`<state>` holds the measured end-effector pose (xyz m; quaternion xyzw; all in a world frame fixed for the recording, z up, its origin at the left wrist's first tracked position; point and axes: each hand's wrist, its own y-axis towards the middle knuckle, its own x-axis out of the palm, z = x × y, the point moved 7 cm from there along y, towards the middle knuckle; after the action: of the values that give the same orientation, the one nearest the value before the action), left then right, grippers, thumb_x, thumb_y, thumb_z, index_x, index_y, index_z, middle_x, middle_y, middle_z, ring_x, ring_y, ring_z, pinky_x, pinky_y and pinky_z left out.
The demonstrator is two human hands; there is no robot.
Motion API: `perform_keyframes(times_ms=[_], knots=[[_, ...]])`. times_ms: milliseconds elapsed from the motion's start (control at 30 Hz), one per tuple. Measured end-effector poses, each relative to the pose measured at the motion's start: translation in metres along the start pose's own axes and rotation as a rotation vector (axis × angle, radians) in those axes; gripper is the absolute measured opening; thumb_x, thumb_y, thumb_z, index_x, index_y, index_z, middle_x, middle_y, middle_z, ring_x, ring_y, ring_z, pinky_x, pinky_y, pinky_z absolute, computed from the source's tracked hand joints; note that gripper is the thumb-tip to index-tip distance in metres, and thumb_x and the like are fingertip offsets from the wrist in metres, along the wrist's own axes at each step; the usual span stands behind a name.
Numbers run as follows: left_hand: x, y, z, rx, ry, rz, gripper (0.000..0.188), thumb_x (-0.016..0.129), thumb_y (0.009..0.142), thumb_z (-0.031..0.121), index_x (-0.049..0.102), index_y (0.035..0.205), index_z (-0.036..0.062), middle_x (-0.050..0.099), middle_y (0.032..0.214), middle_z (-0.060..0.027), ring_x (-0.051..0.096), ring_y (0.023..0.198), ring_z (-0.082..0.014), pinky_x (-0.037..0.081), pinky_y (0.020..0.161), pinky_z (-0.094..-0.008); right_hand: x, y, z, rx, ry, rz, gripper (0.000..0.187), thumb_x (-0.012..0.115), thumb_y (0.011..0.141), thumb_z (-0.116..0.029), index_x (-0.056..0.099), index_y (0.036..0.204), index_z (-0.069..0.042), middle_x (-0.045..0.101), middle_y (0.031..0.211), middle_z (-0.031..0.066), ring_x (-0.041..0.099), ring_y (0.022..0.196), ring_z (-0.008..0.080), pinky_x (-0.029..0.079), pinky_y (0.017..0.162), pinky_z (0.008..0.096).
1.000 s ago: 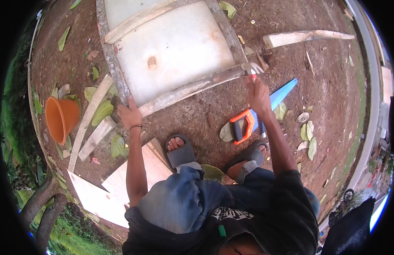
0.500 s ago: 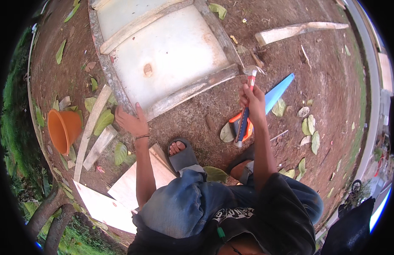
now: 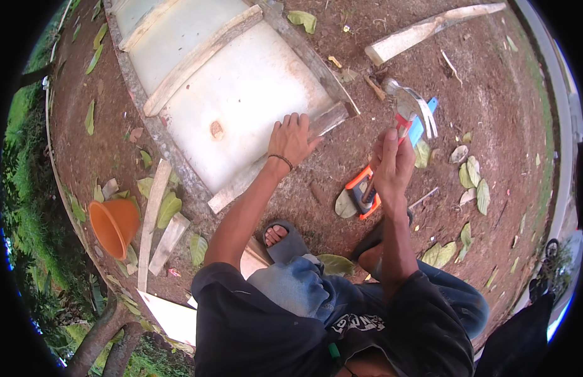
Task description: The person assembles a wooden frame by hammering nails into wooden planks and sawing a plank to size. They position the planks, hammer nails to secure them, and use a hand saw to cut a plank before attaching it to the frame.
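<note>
My right hand [image 3: 394, 166] is closed around the red-and-dark handle of a claw hammer [image 3: 409, 102], its metal head raised above the ground. Beneath it lies a handsaw [image 3: 362, 204] with an orange-and-black grip and a blue blade, partly hidden by my hand and the hammer. My left hand [image 3: 293, 139] reaches across to a wooden strip [image 3: 236, 187] along the near edge of a pale framed panel [image 3: 241, 107]. Its fingers lie over the far side of the strip, and the thumb points to the right on the near side.
An orange bucket [image 3: 114, 226] tilts at the left beside narrow wooden boards [image 3: 154, 213]. A pale flat sheet [image 3: 169, 316] lies at lower left. One long timber piece [image 3: 433, 31] rests at the far right. Fallen leaves [image 3: 483, 196] dot the brown soil.
My left hand has moved right from the panel's near-left corner onto the near strip. The hammer has come up and slightly right in my right hand, its head turned. The view has shifted.
</note>
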<state>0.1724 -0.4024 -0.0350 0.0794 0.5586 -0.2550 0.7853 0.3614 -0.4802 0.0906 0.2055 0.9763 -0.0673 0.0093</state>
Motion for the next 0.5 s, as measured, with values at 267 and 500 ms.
perform_keyframes(times_ms=[267,500], knots=[[0.004,0.0,0.005,0.044,0.029,0.005,0.054,0.068,0.091,0.053,0.054,0.11,0.0036,0.058,0.105,-0.0136,0.056,0.102,-0.028,0.045,0.088,-0.0427,0.018,0.016,0.096,-0.063,-0.867,-0.225,0.021,0.057,0.105,-0.017,0.058,0.107,0.004,0.054,0.065,0.0207,0.056,0.057,0.0224,0.043,0.054,0.0401],[0.006,0.002,0.001,-0.018,-0.013,-0.039,0.053,0.073,0.088,0.049,0.054,0.108,0.0036,0.059,0.105,-0.0128,0.057,0.104,-0.0271,0.045,0.089,-0.0415,0.028,0.017,0.013,-0.032,-0.542,-0.068,0.027,0.057,0.105,-0.022,0.052,0.093,0.002,0.059,0.068,0.028,0.061,0.067,0.0517,0.042,0.054,0.0526]])
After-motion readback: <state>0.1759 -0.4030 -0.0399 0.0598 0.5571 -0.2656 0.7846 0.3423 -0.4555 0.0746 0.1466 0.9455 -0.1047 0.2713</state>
